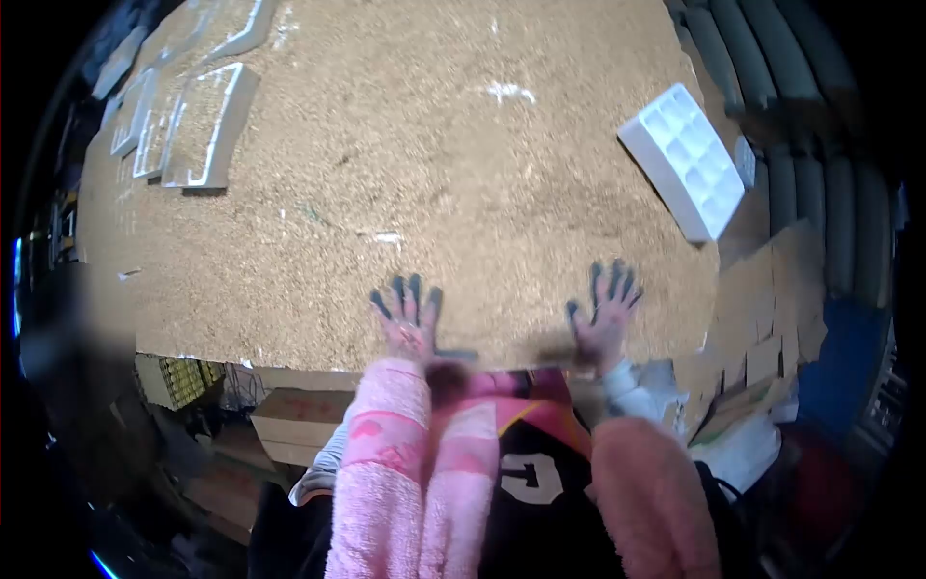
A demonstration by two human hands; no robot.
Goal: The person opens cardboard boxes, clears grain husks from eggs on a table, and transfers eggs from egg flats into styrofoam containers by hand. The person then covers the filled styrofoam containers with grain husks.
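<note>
My left hand rests near the front edge of a tan, speckled tabletop, fingers spread and holding nothing. To its right, my right hand is also spread wide over the same surface, close to the front edge. Dark grey covers the fingers of both hands, while the palms stay bare. A fluffy pink sleeve runs up to my left wrist. Around the inner side of each wrist the picture is smeared.
A white foam tray with rows of square hollows lies at the right. Several white foam pieces stand at the far left. Cardboard boxes sit below the front edge, and folded cardboard is beyond the right edge. Grey rolls line the right side.
</note>
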